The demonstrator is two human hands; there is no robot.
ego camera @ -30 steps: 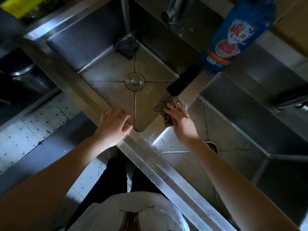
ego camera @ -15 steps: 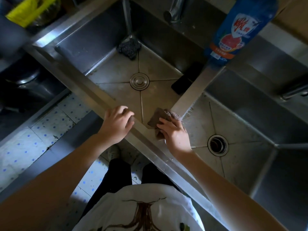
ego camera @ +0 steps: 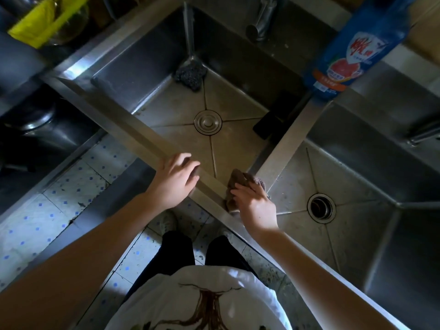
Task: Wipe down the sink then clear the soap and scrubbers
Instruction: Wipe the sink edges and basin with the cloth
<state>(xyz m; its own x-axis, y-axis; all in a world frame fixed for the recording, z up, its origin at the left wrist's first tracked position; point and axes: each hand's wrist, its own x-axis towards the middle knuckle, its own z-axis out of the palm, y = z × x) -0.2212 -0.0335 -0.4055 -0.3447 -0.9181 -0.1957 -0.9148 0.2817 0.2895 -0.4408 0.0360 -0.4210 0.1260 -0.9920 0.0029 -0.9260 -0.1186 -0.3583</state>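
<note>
Head view: right hand (ego camera: 256, 206) presses a brown crumpled cloth (ego camera: 238, 184) under flat fingers on the stainless double sink's front rim (ego camera: 142, 136) by the divider. Left hand (ego camera: 175, 181) rests there, fingers loosely curled. Blue dish-soap bottle (ego camera: 352, 51) stands on the divider's far end; dark steel-wool scrubber (ego camera: 190, 73) sits in the left basin's far corner.

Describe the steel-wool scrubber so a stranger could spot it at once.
Start at the left basin of the double sink, whose drain is capped. Go to its far corner, below the vertical pipe: the dark scrubber sits there, tangled and wiry, unlike the flat black block by the divider.
</note>
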